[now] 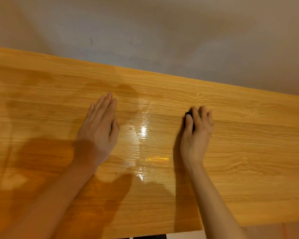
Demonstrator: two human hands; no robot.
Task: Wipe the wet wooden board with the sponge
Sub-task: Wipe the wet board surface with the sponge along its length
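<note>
The right hand curls its fingers and thumb around a dark sponge, pressing it down onto the wooden board; only a small dark part of the sponge shows between thumb and forefinger, the rest being hidden under the palm. The left hand lies flat on the board with fingers straight and close together, holding nothing, well to the left of the sponge. Between the two hands runs a glossy wet streak (it catches a bright glare of light), reaching from near the sponge's level toward the board's near edge. Left of the left hand the wood looks darker in broad patches, some of them shadow cast by the forearms. Beyond the board's far edge rises a plain grey wall.
</note>
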